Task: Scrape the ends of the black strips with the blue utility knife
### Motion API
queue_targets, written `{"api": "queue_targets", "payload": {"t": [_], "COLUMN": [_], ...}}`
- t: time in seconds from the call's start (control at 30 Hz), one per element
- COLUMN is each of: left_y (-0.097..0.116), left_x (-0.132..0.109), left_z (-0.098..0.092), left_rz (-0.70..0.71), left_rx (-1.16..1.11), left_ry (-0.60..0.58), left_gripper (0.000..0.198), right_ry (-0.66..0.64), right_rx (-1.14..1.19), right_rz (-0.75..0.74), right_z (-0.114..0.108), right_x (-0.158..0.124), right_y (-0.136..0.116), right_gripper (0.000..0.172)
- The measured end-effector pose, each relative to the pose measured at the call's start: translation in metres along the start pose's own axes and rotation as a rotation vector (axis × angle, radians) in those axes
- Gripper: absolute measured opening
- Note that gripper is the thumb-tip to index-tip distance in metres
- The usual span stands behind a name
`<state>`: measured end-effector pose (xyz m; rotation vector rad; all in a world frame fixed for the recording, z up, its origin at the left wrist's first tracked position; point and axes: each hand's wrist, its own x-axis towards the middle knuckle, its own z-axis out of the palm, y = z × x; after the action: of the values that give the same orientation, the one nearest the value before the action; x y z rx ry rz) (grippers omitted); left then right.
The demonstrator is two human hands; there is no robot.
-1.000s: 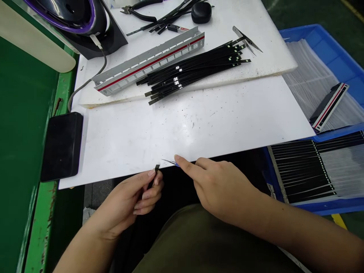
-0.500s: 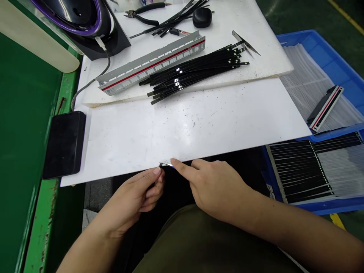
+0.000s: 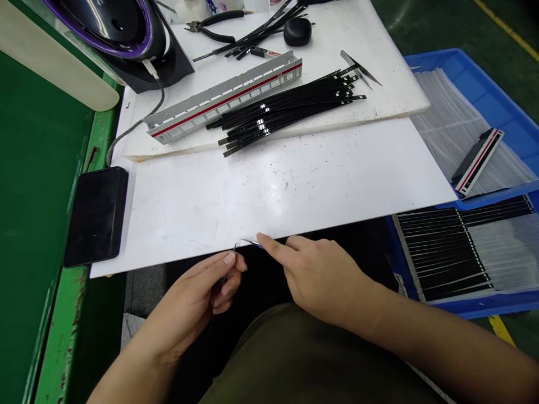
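At the front edge of the white board (image 3: 202,207), my left hand (image 3: 214,283) pinches a thin dark strip (image 3: 234,247) between thumb and fingers; its tip points up. Just right of it, my right hand (image 3: 305,272) grips a slim pointed blade tool (image 3: 252,242), index finger stretched along it, the tip aimed left toward the strip and a little apart from it. A bundle of black strips (image 3: 286,106) lies on the white foam slab (image 3: 396,101), in front of a long grey rail with a red stripe (image 3: 227,101).
Tweezers (image 3: 362,67), pliers (image 3: 217,25) and a small black case (image 3: 297,32) lie on the foam. A black box-like device (image 3: 96,216) sits at left, below a purple-rimmed machine (image 3: 118,28). Blue trays (image 3: 475,73) hold strips at right.
The strip in my left hand has turned more upright, and the blade tip has drawn apart from it. My right hand has shifted slightly right.
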<state>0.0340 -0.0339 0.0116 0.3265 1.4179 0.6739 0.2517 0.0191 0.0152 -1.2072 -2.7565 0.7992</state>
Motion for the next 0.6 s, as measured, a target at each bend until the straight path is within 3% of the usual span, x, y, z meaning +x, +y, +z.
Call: {"api": "queue_targets", "payload": {"t": [0.27,0.47,0.6], "left_y": [0.004,-0.002,-0.003], "left_x": [-0.004,0.000,0.002], "left_z": [-0.003,-0.001,0.002], "left_rz": [-0.028,-0.015,0.013], "left_rx": [-0.170,-0.051,0.024], "left_ry": [0.039,-0.032,-0.017], "left_gripper": [0.032,0.034,0.038], "right_ry": [-0.027,-0.040,-0.030], "right_rx": [0.038,0.018,0.013], "right_rz": [0.040,0.025,0.011], "right_z": [-0.005,-0.003,-0.003], "right_x": [0.000,0.000,0.002], "right_y": [0.003,-0.003,-0.007], "right_gripper": [0.064,0.065,0.064]}}
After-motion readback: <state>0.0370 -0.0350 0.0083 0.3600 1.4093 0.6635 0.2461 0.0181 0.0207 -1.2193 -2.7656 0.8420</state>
